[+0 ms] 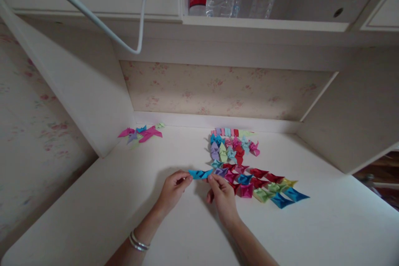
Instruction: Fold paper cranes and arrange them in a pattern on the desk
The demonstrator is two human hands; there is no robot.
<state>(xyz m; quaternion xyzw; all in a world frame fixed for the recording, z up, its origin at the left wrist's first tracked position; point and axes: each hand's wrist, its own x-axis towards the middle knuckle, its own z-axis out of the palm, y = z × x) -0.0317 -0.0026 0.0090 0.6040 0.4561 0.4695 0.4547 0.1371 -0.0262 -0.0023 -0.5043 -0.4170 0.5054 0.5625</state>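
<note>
Blue folded paper point(200, 174), drawn to a point at each visible end, is held roughly level between the two hands, seemingly just above the white tabletop point(102, 212) and beside the left edge of the rows of coloured shapes point(246, 191). Its left end is pinched by the thumb and fingers of the left hand point(172, 192), its right end by those of the right hand point(223, 199); nothing else is seen to be gripped. Since such paper is probably easily torn, a split along a crease could be caused by too strong a pull from both ends at once, and the folds could be crushed by too firm a pinch. Were one end freed too soon, the shape might be sprung open or dropped. A purple piece point(221, 171) is seen just behind the right fingertips, and whether it is touched cannot be told; by a careless sweep of the right wrist, the neighbouring rows could be knocked askew. Less seems to be risked on the other side, as the loose pile point(151, 133) at the back left is set well apart.
</note>
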